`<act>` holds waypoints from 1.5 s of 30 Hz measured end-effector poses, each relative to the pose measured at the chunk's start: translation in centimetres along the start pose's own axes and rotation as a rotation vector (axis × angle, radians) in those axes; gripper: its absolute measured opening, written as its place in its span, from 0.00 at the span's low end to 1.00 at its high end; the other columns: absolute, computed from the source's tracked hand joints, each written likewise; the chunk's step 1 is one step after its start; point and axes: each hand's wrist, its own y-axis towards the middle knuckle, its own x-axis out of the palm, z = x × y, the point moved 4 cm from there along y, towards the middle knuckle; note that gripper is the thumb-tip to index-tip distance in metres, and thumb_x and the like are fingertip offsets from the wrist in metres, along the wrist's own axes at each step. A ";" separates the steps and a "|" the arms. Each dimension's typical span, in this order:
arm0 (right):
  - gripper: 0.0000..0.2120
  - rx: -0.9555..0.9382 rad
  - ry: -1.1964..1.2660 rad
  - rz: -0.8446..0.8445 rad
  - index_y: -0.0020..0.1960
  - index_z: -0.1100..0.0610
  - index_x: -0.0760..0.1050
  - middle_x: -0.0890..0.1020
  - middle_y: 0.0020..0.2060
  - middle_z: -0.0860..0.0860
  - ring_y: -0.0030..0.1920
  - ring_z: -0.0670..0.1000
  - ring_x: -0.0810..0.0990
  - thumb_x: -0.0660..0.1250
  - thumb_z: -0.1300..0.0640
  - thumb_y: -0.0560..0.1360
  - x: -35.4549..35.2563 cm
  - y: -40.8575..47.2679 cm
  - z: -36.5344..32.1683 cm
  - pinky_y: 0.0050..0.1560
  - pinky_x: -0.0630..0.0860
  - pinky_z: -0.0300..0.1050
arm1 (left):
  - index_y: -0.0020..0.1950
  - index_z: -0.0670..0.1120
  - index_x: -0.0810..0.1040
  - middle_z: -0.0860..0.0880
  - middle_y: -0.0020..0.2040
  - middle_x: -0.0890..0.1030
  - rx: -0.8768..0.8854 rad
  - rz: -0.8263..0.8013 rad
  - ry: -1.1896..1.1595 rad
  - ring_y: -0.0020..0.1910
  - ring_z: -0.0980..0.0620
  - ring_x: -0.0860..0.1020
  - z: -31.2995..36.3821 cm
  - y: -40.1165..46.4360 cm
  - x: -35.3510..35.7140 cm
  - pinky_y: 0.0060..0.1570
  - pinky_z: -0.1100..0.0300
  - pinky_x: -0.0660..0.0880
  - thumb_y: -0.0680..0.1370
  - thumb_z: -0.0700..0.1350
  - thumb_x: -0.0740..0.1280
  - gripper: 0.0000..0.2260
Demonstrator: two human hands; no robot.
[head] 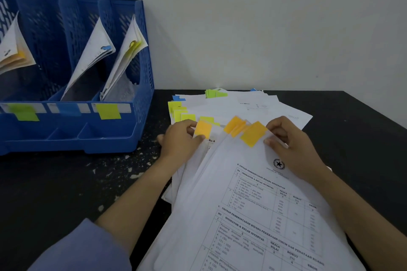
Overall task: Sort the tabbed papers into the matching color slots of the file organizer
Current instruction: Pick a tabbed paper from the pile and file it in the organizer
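Note:
A stack of printed white papers (242, 204) with orange tabs (253, 133) lies in front of me. My left hand (180, 141) pinches an orange-tabbed sheet (203, 129) at the stack's top left. My right hand (293, 147) pinches the top edge of the front sheet beside the largest orange tab. Behind lie more papers (231, 105) with yellow (176, 110), green (213, 93) and blue tabs (178, 98). The blue file organizer (141, 116) stands at the left, with green (24, 112), blue (69, 110) and yellow (108, 111) slot labels and papers in three slots.
The black table (66, 182) is flecked with white chips near the organizer. A pale wall (264, 28) rises right behind the table. An orange-tabbed bundle (13, 50) leans in the organizer's leftmost visible slot. The slot above the green label holds no papers.

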 end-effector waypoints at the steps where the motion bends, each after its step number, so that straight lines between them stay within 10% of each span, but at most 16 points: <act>1: 0.14 0.000 -0.004 0.006 0.47 0.47 0.71 0.82 0.43 0.44 0.45 0.39 0.79 0.66 0.66 0.74 0.0 0.0 0.0 0.45 0.70 0.26 | 0.49 0.50 0.80 0.57 0.36 0.77 0.027 0.035 -0.049 0.43 0.53 0.76 0.3 0.0 -0.2 0.52 0.55 0.64 0.71 0.48 0.73 0.08; 7: 0.11 -0.069 -0.098 0.039 0.46 0.48 0.75 0.79 0.36 0.40 0.39 0.38 0.75 0.65 0.65 0.75 -0.1 0.0 -1.0 0.40 0.67 0.25 | 0.40 0.39 0.83 0.49 0.33 0.81 0.212 0.058 -0.354 0.32 0.59 0.76 2.6 -0.7 -0.4 0.38 0.63 0.74 0.74 0.42 0.70 0.06; 16: 0.05 -0.078 -0.092 0.100 0.47 0.58 0.76 0.80 0.46 0.48 0.46 0.42 0.75 0.65 0.65 0.74 -0.2 0.1 -1.1 0.46 0.69 0.29 | 0.47 0.40 0.84 0.44 0.53 0.82 0.698 0.415 -0.032 0.45 0.46 0.78 4.1 -2.3 -1.4 0.48 0.56 0.75 0.71 0.34 0.71 0.07; 25: 0.08 -0.112 -0.087 0.104 0.45 0.50 0.70 0.78 0.38 0.45 0.39 0.42 0.75 0.62 0.63 0.76 -0.4 0.0 -1.2 0.39 0.67 0.29 | 0.37 0.45 0.80 0.54 0.30 0.76 0.389 -0.136 -0.667 0.31 0.58 0.71 5.4 -2.4 0.8 0.33 0.67 0.67 0.77 0.44 0.66 0.10; 29: 0.09 -0.149 -0.113 0.132 0.45 0.50 0.69 0.77 0.37 0.42 0.40 0.39 0.75 0.64 0.64 0.75 -0.7 -0.1 -1.7 0.39 0.66 0.24 | 0.45 0.50 0.82 0.57 0.39 0.82 0.392 -0.319 -0.656 0.39 0.60 0.79 5.6 -3.1 1.5 0.40 0.70 0.71 0.72 0.48 0.71 0.04; 35: 0.10 -0.131 -0.145 0.155 0.47 0.47 0.70 0.77 0.42 0.37 0.46 0.38 0.75 0.67 0.61 0.74 -0.4 -0.1 -1.7 0.46 0.65 0.25 | 0.46 0.50 0.82 0.58 0.41 0.83 0.388 -0.217 -0.570 0.40 0.60 0.79 5.5 -2.7 1.2 0.43 0.66 0.75 0.71 0.33 0.71 0.12; 41: 0.30 0.036 -0.254 0.390 0.65 0.50 0.67 0.70 0.62 0.48 0.63 0.48 0.67 0.74 0.49 0.67 -4.2 0.3 -0.8 0.65 0.64 0.50 | 0.44 0.48 0.81 0.55 0.40 0.83 0.285 -0.046 -0.745 0.41 0.56 0.80 5.3 -1.0 -2.0 0.46 0.57 0.79 0.71 0.32 0.71 0.10; 45: 0.37 0.296 0.208 0.366 0.68 0.50 0.62 0.70 0.65 0.50 0.62 0.51 0.73 0.74 0.47 0.65 -5.2 0.2 0.8 0.62 0.72 0.52 | 0.46 0.45 0.81 0.53 0.40 0.85 0.207 0.004 -0.895 0.42 0.54 0.82 5.0 -0.2 -3.4 0.47 0.57 0.80 0.71 0.32 0.70 0.09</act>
